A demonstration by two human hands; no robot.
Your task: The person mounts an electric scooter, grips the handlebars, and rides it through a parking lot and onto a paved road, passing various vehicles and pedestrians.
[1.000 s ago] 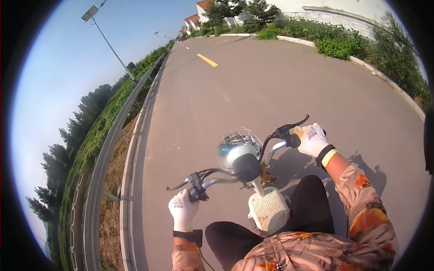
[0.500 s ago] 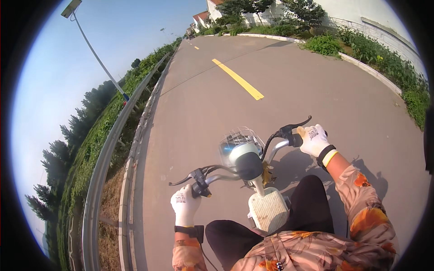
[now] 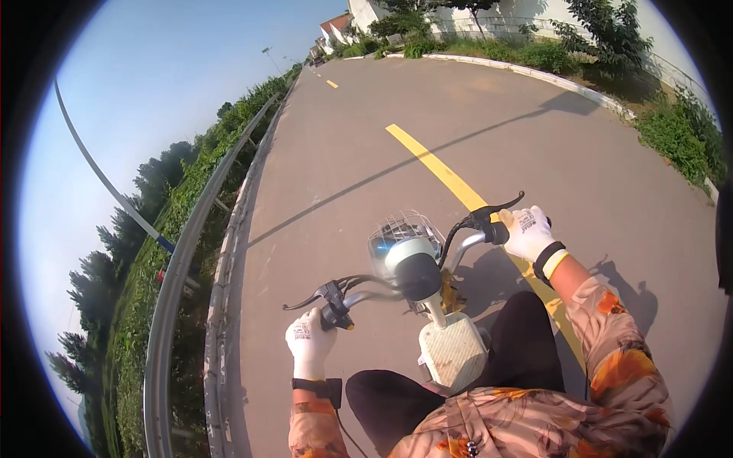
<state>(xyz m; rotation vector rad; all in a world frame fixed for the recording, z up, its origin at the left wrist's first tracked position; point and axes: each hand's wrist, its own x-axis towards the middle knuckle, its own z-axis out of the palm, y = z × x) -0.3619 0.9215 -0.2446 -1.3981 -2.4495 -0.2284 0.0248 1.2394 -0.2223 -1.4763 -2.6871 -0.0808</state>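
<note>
I sit astride a small two-wheeled scooter with silver handlebars point(image 3: 371, 295). My left hand point(image 3: 308, 342), in a white glove with a black band at the wrist, is wrapped round the left handlebar grip point(image 3: 336, 316). A black brake lever point(image 3: 304, 301) sticks out ahead of it, with no finger seen on it. My right hand point(image 3: 527, 233), gloved the same way, is closed round the right grip point(image 3: 498, 233), below the right brake lever point(image 3: 500, 204). Between the bars are a white and black head unit point(image 3: 416, 269) and a wire basket point(image 3: 405, 233). A cream-coloured box-like part point(image 3: 452, 349) lies between my knees.
A paved road point(image 3: 336, 175) with a dashed yellow line point(image 3: 435, 164) runs ahead. Along the left stand a metal guardrail point(image 3: 179, 294), a kerb and a lamp pole point(image 3: 99, 172). To the right are a white kerb point(image 3: 534, 74), bushes point(image 3: 676, 137) and a white wall point(image 3: 527, 27).
The scooter has moved forward along the road. The lamp pole and yellow dash are nearer, and a pole's shadow now crosses close ahead. Both hands keep their hold on the grips.
</note>
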